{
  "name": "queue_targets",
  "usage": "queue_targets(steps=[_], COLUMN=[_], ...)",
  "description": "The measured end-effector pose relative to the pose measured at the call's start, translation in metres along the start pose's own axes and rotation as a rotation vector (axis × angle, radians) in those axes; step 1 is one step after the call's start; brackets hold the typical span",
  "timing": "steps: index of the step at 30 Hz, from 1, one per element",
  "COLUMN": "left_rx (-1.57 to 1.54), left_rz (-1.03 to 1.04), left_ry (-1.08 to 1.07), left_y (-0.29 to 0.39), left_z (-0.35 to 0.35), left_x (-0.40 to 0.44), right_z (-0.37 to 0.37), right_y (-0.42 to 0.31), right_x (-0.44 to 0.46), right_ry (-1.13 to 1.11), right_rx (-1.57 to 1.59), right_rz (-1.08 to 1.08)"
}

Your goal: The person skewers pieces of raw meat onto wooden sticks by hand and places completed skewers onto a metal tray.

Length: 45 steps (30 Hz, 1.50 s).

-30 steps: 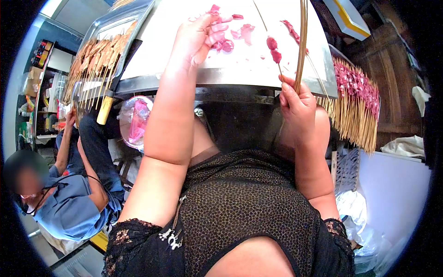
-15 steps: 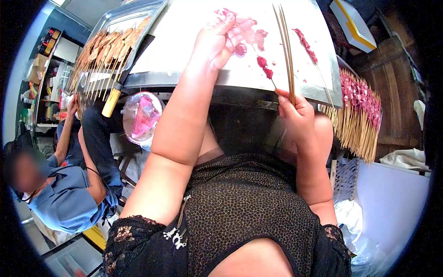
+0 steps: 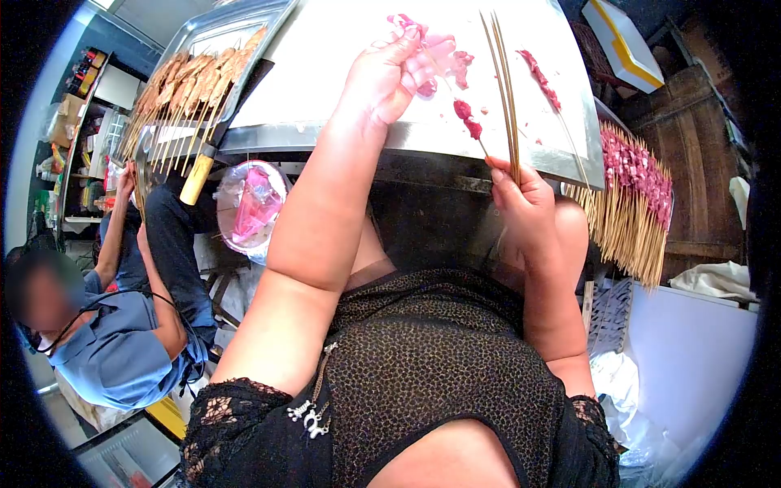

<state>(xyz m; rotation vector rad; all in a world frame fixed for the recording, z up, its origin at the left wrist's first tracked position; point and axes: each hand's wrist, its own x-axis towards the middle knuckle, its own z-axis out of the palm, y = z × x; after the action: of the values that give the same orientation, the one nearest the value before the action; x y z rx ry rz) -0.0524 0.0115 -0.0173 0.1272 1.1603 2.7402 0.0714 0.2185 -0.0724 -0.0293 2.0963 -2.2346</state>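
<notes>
Threaded: filled skewers; two meat pieces on stick, pinched in right hand with bare sticks. Unthreaded: loose meat, some pinched in left hand.

We see a bench with a pale, smooth top and a shiny metal front edge. By its left edge, the tray is glossy metal. The skewers at the front edge look like thin, smooth wood; the meat there is moist and glossy. Below the front left corner, clear, crinkled plastic shines. Past the right edge, the boards are rough, matt wood. Our shirt is patterned cloth with lace sleeves.
</notes>
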Motion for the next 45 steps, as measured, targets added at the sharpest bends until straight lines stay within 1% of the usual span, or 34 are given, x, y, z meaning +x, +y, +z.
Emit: queue_targets(steps=[1, 3, 4, 7, 10, 13, 15, 17, 19, 23, 28, 31, 35, 37, 38, 40, 45], left_rx=[-0.001, -0.129, -0.13, -0.201, -0.183, -0.1, 0.026, 0.021, 0.04, 0.003, 0.024, 0.044, 0.066, 0.019, 0.019, -0.082, -0.041], left_rz=[0.0, -0.015, -0.014, -0.02, -0.004, -0.011, -0.015, 0.011, 0.103, 0.128, 0.044, 0.066, 0.079, 0.016, 0.016, 0.056, 0.044], left_ry=[0.0, -0.008, -0.007, 0.041, 0.033, 0.034, -0.074, -0.097, 0.051, 0.126, 0.086, 0.027, 0.02, -0.028, -0.028, 0.009, -0.025], left_y=[-0.002, -0.006, -0.008, -0.014, -0.019, -0.02, -0.019, -0.014, -0.01, -0.005, -0.001, -0.003, -0.005, -0.005, -0.006, -0.012, -0.014], left_z=[-0.002, -0.004, -0.002, 0.003, 0.01, 0.016, 0.012, 0.01, 0.011, 0.009, 0.007, 0.005, 0.004, 0.004, 0.006, 0.012, 0.012], left_x=[0.0, 0.001, 0.0, -0.002, -0.006, -0.011, -0.009, -0.006, -0.008, -0.008, -0.009, -0.009, -0.01, -0.01, -0.011, -0.013, -0.013], right_z=[0.001, 0.005, 0.006, 0.011, 0.012, 0.01, 0.008, 0.007, 0.006, 0.004, 0.002, 0.003, 0.003, 0.003, 0.002, 0.004, 0.005], right_y=[0.0, 0.001, 0.002, 0.002, 0.003, 0.004, 0.003, -0.002, 0.001, 0.006, 0.004, 0.004, 0.003, 0.006, 0.007, 0.006, 0.004], right_x=[0.0, -0.001, -0.001, -0.003, -0.003, -0.002, -0.002, -0.001, -0.002, -0.002, -0.003, -0.003, -0.003, -0.002, -0.001, -0.002, -0.003], right_ry=[0.014, 0.028, 0.047, 0.071, 0.08, 0.084, 0.082, 0.086, 0.078, 0.051, 0.078, 0.082, 0.093, 0.093, 0.093, 0.08, 0.064], right_rx=[0.013, 0.025, 0.025, 0.024, 0.032, 0.046, 0.05, 0.054, 0.018, -0.034, -0.1, -0.079, -0.102, -0.106, -0.109, -0.081, -0.014], right_rz=[0.005, 0.01, 0.016, 0.0, -0.026, -0.037, -0.043, -0.004, -0.02, -0.038, -0.055, -0.049, -0.024, -0.041, -0.059, -0.061, -0.061])
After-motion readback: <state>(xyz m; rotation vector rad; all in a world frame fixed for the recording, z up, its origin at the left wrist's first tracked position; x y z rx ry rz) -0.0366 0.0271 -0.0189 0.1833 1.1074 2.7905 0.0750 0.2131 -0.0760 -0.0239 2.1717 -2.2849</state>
